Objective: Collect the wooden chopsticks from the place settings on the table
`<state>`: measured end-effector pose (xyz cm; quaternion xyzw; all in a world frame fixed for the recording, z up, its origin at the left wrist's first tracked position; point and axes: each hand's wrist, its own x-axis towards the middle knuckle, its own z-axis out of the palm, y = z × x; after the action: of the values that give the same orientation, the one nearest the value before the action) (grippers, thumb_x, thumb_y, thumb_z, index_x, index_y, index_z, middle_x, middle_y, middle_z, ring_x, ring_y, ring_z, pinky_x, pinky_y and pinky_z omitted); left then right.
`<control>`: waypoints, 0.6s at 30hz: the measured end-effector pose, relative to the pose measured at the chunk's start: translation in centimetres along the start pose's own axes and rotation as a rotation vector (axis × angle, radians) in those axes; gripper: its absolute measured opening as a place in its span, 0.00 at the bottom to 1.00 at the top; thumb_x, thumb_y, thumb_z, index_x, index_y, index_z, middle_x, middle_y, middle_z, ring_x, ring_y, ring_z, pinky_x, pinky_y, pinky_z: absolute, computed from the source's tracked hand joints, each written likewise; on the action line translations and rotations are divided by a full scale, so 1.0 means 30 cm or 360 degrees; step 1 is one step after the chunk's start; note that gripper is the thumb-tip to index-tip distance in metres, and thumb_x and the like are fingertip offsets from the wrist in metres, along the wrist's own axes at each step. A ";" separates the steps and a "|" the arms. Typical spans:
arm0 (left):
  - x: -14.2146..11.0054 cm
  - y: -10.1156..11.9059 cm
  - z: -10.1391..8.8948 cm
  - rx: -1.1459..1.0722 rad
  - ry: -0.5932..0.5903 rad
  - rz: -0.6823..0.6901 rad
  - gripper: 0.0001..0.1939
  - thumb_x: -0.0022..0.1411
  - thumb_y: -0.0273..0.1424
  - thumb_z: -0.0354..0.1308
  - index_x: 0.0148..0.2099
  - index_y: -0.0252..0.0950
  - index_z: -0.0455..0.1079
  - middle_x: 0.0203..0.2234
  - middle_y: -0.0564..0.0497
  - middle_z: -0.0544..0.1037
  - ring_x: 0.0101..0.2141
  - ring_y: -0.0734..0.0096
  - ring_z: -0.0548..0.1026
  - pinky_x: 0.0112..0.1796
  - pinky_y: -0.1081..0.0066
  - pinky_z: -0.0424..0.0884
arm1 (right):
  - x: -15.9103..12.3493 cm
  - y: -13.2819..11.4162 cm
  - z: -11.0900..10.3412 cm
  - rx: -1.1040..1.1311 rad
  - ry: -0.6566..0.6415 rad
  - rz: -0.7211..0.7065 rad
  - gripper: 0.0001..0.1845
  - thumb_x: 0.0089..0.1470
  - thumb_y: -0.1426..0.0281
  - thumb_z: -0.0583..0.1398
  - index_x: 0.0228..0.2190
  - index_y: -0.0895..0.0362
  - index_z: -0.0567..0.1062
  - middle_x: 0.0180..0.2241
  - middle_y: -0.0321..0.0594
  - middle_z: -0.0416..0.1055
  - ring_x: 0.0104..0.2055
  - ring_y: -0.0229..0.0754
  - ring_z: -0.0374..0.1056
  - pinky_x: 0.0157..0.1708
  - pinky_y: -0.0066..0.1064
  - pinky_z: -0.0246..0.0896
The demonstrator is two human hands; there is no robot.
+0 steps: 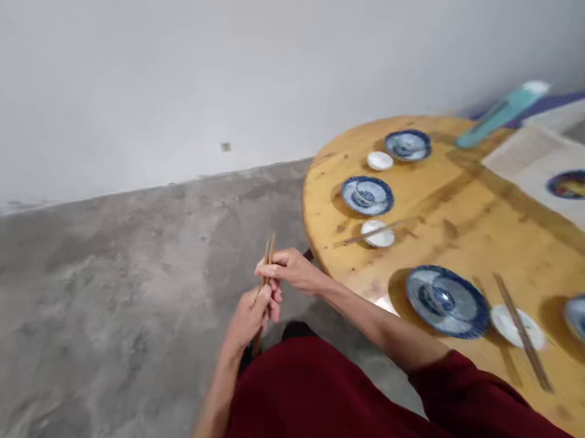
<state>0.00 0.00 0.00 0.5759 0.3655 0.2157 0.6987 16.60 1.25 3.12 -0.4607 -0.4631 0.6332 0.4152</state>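
Several wooden chopsticks (pixel 269 249) stand tilted between my two hands, out in front of my body and left of the table. My left hand (pixel 252 313) is closed round their lower part. Higher up, the fingers of my right hand (pixel 292 270) pinch the same chopsticks near their upper ends. How many there are cannot be made out. On the table nearest to my hands, a pair of chopsticks (pixel 351 239) lies across a small white dish (pixel 378 234), with a blue-and-white plate (pixel 368 196) behind it.
The round wooden table (pixel 321 197) fills the right side. On it are further blue-and-white plates (pixel 447 301), chopsticks (pixel 523 333) across a white dish (pixel 505 324), a turquoise object (pixel 503 116), and a patterned bowl (pixel 577 184) on pale sheets. Grey concrete floor (pixel 128 310) meets a white wall (pixel 138 89).
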 end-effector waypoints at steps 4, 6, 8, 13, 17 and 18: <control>0.239 0.034 -0.126 -0.0125 -0.0314 -0.0149 0.30 0.65 0.56 0.46 0.39 0.32 0.71 0.21 0.50 0.75 0.18 0.78 0.66 0.23 0.75 0.62 | 0.124 -0.001 -0.104 0.0134 0.0458 0.0029 0.21 0.47 0.53 0.66 0.27 0.60 0.75 0.16 0.33 0.70 0.15 0.34 0.65 0.17 0.25 0.62; 0.371 0.042 -0.180 -0.0292 -0.0348 -0.0220 0.33 0.64 0.57 0.45 0.43 0.31 0.73 0.30 0.44 0.80 0.27 0.71 0.74 0.31 0.72 0.69 | 0.176 -0.015 -0.208 0.0167 0.0779 -0.0021 0.21 0.45 0.53 0.67 0.26 0.60 0.75 0.16 0.33 0.69 0.16 0.33 0.65 0.17 0.24 0.63; 0.509 0.047 -0.226 -0.0482 -0.0253 -0.0229 0.35 0.65 0.57 0.42 0.48 0.32 0.74 0.41 0.41 0.80 0.40 0.64 0.77 0.42 0.68 0.71 | 0.221 -0.033 -0.341 0.0173 0.1126 -0.0161 0.21 0.45 0.53 0.68 0.25 0.59 0.74 0.17 0.33 0.70 0.17 0.32 0.65 0.18 0.23 0.64; 0.850 0.094 -0.300 -0.0860 0.0111 -0.0232 0.35 0.68 0.54 0.37 0.50 0.33 0.74 0.51 0.40 0.76 0.53 0.59 0.73 0.55 0.62 0.65 | 0.335 -0.112 -0.654 0.0066 0.1667 -0.0561 0.18 0.51 0.56 0.66 0.25 0.57 0.72 0.23 0.34 0.70 0.19 0.31 0.65 0.18 0.23 0.64; 1.095 0.177 -0.295 -0.0876 0.0195 -0.0352 0.32 0.68 0.53 0.41 0.49 0.31 0.74 0.51 0.37 0.76 0.53 0.58 0.73 0.54 0.62 0.66 | 0.410 -0.239 -0.802 -0.0379 0.1982 -0.0717 0.14 0.57 0.60 0.62 0.28 0.57 0.74 0.21 0.33 0.69 0.19 0.33 0.65 0.20 0.26 0.64; 1.150 0.195 -0.287 -0.0843 0.0184 -0.0377 0.32 0.68 0.52 0.43 0.49 0.31 0.74 0.51 0.37 0.76 0.52 0.58 0.74 0.53 0.62 0.66 | 0.426 -0.272 -0.837 -0.0561 0.2049 -0.0744 0.12 0.58 0.61 0.61 0.28 0.57 0.75 0.22 0.33 0.69 0.20 0.34 0.66 0.22 0.27 0.64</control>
<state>16.24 31.93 -4.02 0.3136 0.4005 0.2530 0.8229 38.75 20.40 4.80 -0.6925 -0.3080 0.0448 0.6508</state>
